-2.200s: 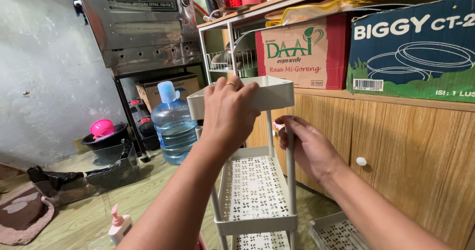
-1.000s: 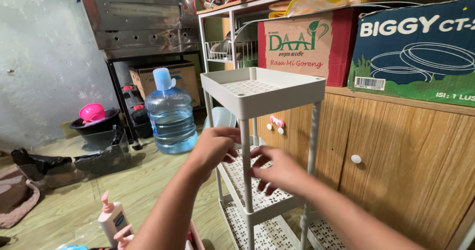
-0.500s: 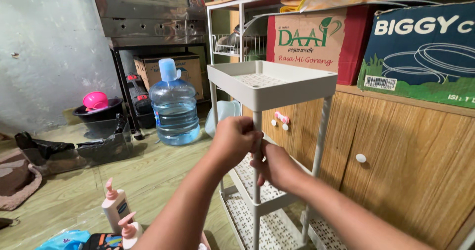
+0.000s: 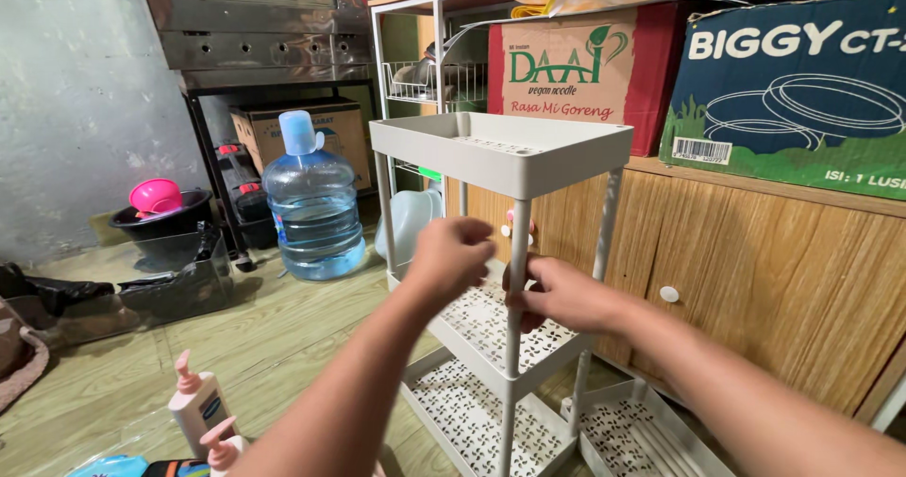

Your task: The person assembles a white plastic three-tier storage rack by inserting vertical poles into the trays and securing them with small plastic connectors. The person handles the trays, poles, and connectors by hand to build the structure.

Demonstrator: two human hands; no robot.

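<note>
A pale grey plastic rack (image 4: 500,151) with three perforated trays stands on the floor in front of me. My right hand (image 4: 559,295) is wrapped around its front corner post (image 4: 515,345), just above the middle tray (image 4: 491,321). My left hand (image 4: 453,255) hovers just left of the same post with its fingers curled and its back toward me. A small gap shows between those fingers and the post. What lies inside that hand is hidden.
A wooden cabinet (image 4: 755,279) with cardboard boxes (image 4: 576,71) on top stands right behind the rack. A loose tray (image 4: 632,435) lies on the floor beside it. A blue water jug (image 4: 313,213), a black basin (image 4: 156,222), pump bottles (image 4: 193,406) and a metal oven (image 4: 255,15) are on the left.
Both hands dropped from the top tray to the front post and gripped it together. My left hand has since come off the post slightly. My view shifted a little.
</note>
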